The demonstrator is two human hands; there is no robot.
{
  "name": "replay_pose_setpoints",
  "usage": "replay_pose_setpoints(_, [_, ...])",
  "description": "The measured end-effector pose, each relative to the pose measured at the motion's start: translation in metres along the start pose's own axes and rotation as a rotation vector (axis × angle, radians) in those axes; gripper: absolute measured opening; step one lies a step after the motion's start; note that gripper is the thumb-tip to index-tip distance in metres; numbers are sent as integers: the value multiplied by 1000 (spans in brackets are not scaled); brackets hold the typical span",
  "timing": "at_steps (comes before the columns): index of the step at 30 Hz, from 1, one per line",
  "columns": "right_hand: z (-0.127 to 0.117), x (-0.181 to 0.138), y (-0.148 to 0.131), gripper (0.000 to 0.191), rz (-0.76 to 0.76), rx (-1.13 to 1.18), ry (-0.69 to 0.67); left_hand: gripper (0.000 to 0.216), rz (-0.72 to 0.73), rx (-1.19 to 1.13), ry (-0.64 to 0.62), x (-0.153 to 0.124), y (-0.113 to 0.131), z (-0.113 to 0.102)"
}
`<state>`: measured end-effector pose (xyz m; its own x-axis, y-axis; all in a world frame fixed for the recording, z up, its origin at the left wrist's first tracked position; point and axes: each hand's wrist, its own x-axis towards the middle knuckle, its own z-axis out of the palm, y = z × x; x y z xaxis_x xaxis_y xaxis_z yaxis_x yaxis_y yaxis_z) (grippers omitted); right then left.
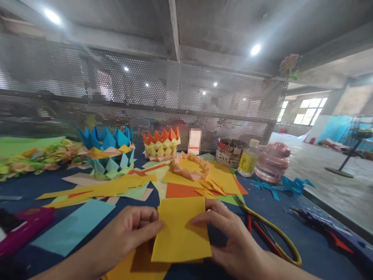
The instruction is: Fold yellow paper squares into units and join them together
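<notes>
A yellow sheet of paper (183, 233), roughly square, is held up over the table in front of me. My left hand (138, 225) pinches its left edge, thumb in front and curled fingers behind. At the right edge my right hand (225, 231) grips it, with a finger lying across its face and the thumb lower down, partly behind. More yellow paper (140, 266) lies beneath on the table. Scissors with yellow and red handles (269, 229) rest just right of my right hand. A light blue paper strip (75, 225) lies left of my left hand.
Folded paper crowns stand behind: a blue one (106, 149), an orange and yellow one (161, 144), and a peach ring (190, 167). A bottle (248, 159) and pink jug (273, 161) stand right. A magenta tool (27, 229) lies left, a dark blue tool (332, 231) right.
</notes>
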<state>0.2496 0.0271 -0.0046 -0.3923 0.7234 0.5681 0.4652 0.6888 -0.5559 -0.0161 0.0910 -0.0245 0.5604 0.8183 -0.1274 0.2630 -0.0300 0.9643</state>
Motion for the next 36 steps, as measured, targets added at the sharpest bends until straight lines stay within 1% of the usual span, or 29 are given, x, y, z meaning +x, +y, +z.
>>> replay_pose_setpoints(4, [-2, 3, -4, 7, 67, 104, 28, 64, 12, -10, -39, -2, -3, 3])
replay_pose_setpoints(7, [-2, 2, -6, 25, 208, 169, 84, 58, 63, -51, -58, -3, -6, 1])
replay_pose_setpoints(8, [-1, 2, -6, 28, 270, 180, 114, 60, 85, -69, -66, -3, -7, 1])
replay_pose_setpoints(9, [-1, 1, -6, 30, 336, 186, 138, 65, 111, -87, -71, -4, -7, 1])
replay_pose_setpoints(11, [2, 2, -8, 30, 443, 205, 173, 85, 156, -117, -89, -7, -7, 2])
replay_pose_setpoints(13, [4, 2, -10, 29, 497, 248, 179, 104, 176, -150, -110, -11, -5, 6])
replay_pose_setpoints(15, [5, 4, -13, 31, 519, 302, 171, 107, 158, -196, -125, -13, -3, 13])
replay_pose_setpoints(17, [6, 5, -17, 32, 533, 339, 158, 99, 109, -191, -119, -14, 0, 19])
replay_pose_setpoints(22, [8, 3, -22, 36, 546, 355, 139, 67, -9, -32, -69, -7, 2, 25])
replay_pose_setpoints(24, [9, 2, -21, 39, 555, 409, 142, 62, -18, -17, -55, -5, 3, 25])
replay_pose_setpoints(27, [11, 2, -19, 43, 595, 538, 142, 63, -23, -10, -37, -5, 6, 25])
replay_pose_setpoints(31, [11, 5, -19, 59, 656, 618, 93, 57, -30, -31, -33, -8, 12, 25])
replay_pose_setpoints(33, [11, 7, -19, 55, 671, 627, 57, 51, -34, -48, -32, -11, 16, 25])
replay_pose_setpoints(35, [12, 7, -18, 46, 685, 588, 29, 47, -39, -63, -30, -13, 19, 25])
replay_pose_setpoints(36, [12, 7, -17, 44, 694, 555, 19, 45, -41, -68, -27, -14, 20, 25])
